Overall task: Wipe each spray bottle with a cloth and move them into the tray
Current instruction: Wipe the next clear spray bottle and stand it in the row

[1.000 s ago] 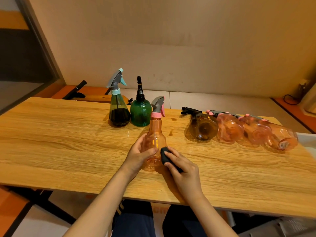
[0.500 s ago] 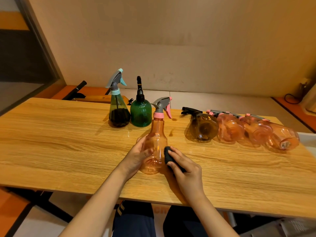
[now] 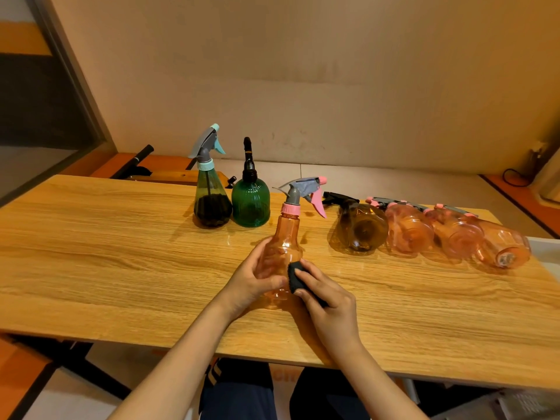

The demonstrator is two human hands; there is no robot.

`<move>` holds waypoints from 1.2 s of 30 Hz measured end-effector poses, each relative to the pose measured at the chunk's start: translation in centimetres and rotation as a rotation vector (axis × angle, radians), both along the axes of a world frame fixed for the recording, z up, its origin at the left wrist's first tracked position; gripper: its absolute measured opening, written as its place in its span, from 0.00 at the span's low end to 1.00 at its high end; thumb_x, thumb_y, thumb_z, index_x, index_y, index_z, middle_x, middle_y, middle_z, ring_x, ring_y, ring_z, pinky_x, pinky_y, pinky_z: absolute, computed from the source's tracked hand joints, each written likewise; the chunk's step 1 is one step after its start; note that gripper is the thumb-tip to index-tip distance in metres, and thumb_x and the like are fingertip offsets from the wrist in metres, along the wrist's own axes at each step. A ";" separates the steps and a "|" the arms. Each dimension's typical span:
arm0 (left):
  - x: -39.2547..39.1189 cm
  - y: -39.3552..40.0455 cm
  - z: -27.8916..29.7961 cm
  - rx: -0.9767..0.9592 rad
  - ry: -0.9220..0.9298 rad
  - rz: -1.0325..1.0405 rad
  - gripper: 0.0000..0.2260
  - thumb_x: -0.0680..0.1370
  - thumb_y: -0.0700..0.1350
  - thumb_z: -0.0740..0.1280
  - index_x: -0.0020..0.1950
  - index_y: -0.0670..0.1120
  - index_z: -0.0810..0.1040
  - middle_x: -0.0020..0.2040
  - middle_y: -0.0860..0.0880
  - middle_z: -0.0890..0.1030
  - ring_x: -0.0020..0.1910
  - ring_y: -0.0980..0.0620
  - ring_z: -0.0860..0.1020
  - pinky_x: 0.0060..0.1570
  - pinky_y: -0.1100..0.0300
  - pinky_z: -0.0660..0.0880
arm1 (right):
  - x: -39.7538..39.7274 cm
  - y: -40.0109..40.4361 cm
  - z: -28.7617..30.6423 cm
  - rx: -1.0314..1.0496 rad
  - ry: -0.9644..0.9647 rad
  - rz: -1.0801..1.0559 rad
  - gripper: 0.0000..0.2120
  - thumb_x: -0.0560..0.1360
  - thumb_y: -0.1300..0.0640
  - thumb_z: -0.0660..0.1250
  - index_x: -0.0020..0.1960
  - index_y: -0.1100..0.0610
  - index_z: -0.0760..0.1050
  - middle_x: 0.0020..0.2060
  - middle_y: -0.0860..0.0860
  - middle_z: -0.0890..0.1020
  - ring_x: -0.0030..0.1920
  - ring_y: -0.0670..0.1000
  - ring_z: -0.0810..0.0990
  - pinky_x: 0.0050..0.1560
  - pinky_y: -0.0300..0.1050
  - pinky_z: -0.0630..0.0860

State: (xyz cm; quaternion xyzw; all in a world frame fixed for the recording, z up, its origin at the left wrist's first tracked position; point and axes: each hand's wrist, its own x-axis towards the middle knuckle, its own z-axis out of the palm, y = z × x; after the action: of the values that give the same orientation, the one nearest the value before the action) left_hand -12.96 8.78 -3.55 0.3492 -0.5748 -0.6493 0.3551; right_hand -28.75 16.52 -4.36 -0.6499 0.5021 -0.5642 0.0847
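An orange spray bottle (image 3: 286, 237) with a grey and pink trigger head stands upright at the middle of the wooden table (image 3: 121, 262). My left hand (image 3: 253, 278) grips its lower body from the left. My right hand (image 3: 328, 304) holds a dark cloth (image 3: 294, 275) and presses it against the bottle's right side. Behind stand a dark green-grey bottle (image 3: 210, 201) and a green bottle (image 3: 251, 203). To the right, an amber bottle (image 3: 360, 230) and three orange bottles (image 3: 454, 237) lie on their sides. A white tray edge (image 3: 545, 247) shows at the far right.
A beige wall runs behind the table. A low bench with a black rod (image 3: 139, 159) sits behind the table's far left. The table's left half is bare wood. My knees show under the near edge.
The held orange bottle has been turned, so its trigger nozzle swung from facing away to pointing right. My right hand with the cloth stays against the bottle's side.
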 end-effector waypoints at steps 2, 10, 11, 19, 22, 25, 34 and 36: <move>0.0 0.0 -0.1 0.000 0.008 0.002 0.46 0.61 0.48 0.77 0.75 0.46 0.60 0.68 0.42 0.73 0.65 0.46 0.75 0.58 0.55 0.75 | 0.2 -0.5 0.4 -0.013 0.016 -0.020 0.17 0.71 0.58 0.69 0.59 0.58 0.77 0.59 0.47 0.76 0.61 0.35 0.72 0.61 0.30 0.68; 0.0 0.3 0.1 -0.014 -0.003 -0.012 0.46 0.60 0.47 0.77 0.75 0.46 0.62 0.66 0.46 0.76 0.63 0.50 0.76 0.57 0.58 0.75 | 0.0 -4.2 4.2 -0.071 -0.067 -0.103 0.19 0.70 0.65 0.67 0.61 0.62 0.74 0.57 0.49 0.77 0.60 0.34 0.71 0.60 0.28 0.67; 0.1 0.3 0.2 -0.016 -0.001 -0.016 0.46 0.60 0.46 0.77 0.75 0.45 0.62 0.66 0.46 0.76 0.63 0.50 0.77 0.57 0.58 0.75 | 0.1 -4.4 4.3 -0.079 -0.071 -0.102 0.20 0.70 0.65 0.67 0.61 0.62 0.73 0.57 0.50 0.77 0.60 0.33 0.71 0.60 0.29 0.67; -0.1 0.3 0.3 -0.026 0.028 -0.017 0.41 0.60 0.47 0.76 0.71 0.48 0.65 0.64 0.48 0.76 0.60 0.55 0.78 0.54 0.61 0.75 | 0.4 -3.2 2.3 -0.023 -0.126 -0.100 0.21 0.70 0.68 0.67 0.62 0.59 0.71 0.57 0.47 0.76 0.61 0.33 0.70 0.61 0.28 0.66; -0.2 0.4 0.2 -0.045 0.026 -0.004 0.42 0.60 0.48 0.76 0.72 0.47 0.65 0.62 0.50 0.78 0.59 0.56 0.78 0.54 0.62 0.75 | 0.0 -2.7 1.9 0.006 -0.123 -0.090 0.20 0.71 0.66 0.67 0.62 0.58 0.71 0.57 0.45 0.76 0.61 0.32 0.70 0.62 0.29 0.66; -0.4 0.5 0.4 -0.065 0.037 0.031 0.37 0.60 0.50 0.75 0.68 0.49 0.68 0.58 0.52 0.80 0.57 0.56 0.79 0.51 0.62 0.76 | 0.0 -1.7 0.8 0.026 -0.096 -0.069 0.20 0.70 0.64 0.67 0.61 0.58 0.72 0.58 0.43 0.75 0.61 0.36 0.72 0.62 0.31 0.67; 0.1 0.0 0.4 0.098 0.229 0.160 0.35 0.56 0.51 0.78 0.62 0.49 0.74 0.54 0.48 0.82 0.54 0.48 0.80 0.51 0.55 0.77 | 0.4 -0.8 -0.3 -0.011 0.058 0.025 0.18 0.69 0.66 0.69 0.59 0.60 0.76 0.58 0.49 0.77 0.61 0.40 0.74 0.61 0.32 0.69; 0.3 -0.1 0.5 0.131 0.251 0.174 0.42 0.53 0.56 0.82 0.63 0.48 0.73 0.57 0.46 0.80 0.57 0.46 0.78 0.56 0.51 0.73 | 0.5 -0.7 -0.4 -0.025 0.074 0.044 0.17 0.70 0.64 0.69 0.58 0.61 0.77 0.58 0.50 0.77 0.61 0.43 0.75 0.61 0.33 0.69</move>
State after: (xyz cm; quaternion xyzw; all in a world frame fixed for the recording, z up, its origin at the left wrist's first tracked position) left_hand -12.67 8.67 -3.06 0.3363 -0.4498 -0.6907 0.4556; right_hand -28.29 15.82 -4.79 -0.6822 0.4834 -0.5440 0.0703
